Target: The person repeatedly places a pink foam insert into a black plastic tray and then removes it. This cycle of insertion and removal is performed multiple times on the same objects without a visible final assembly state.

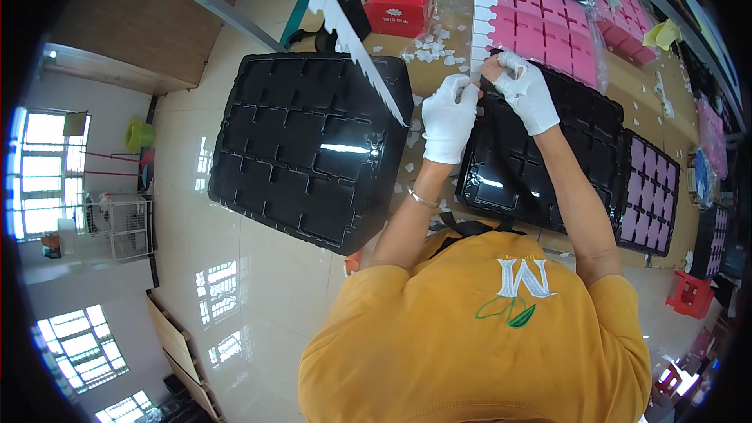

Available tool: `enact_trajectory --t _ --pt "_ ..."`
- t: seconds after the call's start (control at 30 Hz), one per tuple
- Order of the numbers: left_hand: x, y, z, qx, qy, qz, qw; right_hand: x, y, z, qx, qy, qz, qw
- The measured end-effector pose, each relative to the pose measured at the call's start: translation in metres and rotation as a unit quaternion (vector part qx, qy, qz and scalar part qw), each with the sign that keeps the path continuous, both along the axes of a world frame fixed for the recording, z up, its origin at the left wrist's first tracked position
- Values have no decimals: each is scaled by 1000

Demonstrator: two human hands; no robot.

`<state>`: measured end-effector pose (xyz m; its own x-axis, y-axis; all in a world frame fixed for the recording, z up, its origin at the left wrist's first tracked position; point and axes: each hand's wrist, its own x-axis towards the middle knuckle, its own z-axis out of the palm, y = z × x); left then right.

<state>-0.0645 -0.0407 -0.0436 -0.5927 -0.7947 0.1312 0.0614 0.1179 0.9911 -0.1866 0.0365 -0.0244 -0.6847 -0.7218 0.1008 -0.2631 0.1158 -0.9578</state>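
Observation:
Both my hands wear white gloves with bare fingertips and work close together over a black moulded plastic tray [576, 137]. My left hand [448, 121] is closed in a pinch at the lower end of a white strip with notched edges [482, 12]. Just right of it, my right hand [530, 95] has its fingers curled and pressed together; whatever they hold is too small to make out. A second jagged white strip [333, 19] slants down at the left. Beside my left arm stands a stack of black trays [294, 149].
Pink slotted foam blocks [540, 27] lie beyond the tray. A red box [398, 6] and white paper scraps [431, 51] sit on the brown table. At right are a black tray with lilac pieces [648, 192] and a red stool [689, 295]. A metal bar [207, 0] crosses the upper left.

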Motion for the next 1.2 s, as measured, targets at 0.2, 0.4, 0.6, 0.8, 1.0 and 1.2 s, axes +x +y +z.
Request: enact_trajectory --t 0.2,0.4,0.6,0.8,1.0,1.2 --pt "2 -7 -12 -144 -48 47 987 15 5 8 -39 -44 -17 998" --pt "1 -12 -8 -248 -7 65 967 24 36 27 -65 -137 70 986" --pt "-5 -33 -19 -1 89 -72 993 24 74 30 245 28 386 889" --pt "-7 -25 4 93 86 -72 989 44 62 -18 350 377 333 790" --pt "-3 -26 0 80 59 -68 993 55 60 -30 401 349 283 798" --pt "5 -31 1 125 81 -72 986 53 75 -15 252 217 364 870"
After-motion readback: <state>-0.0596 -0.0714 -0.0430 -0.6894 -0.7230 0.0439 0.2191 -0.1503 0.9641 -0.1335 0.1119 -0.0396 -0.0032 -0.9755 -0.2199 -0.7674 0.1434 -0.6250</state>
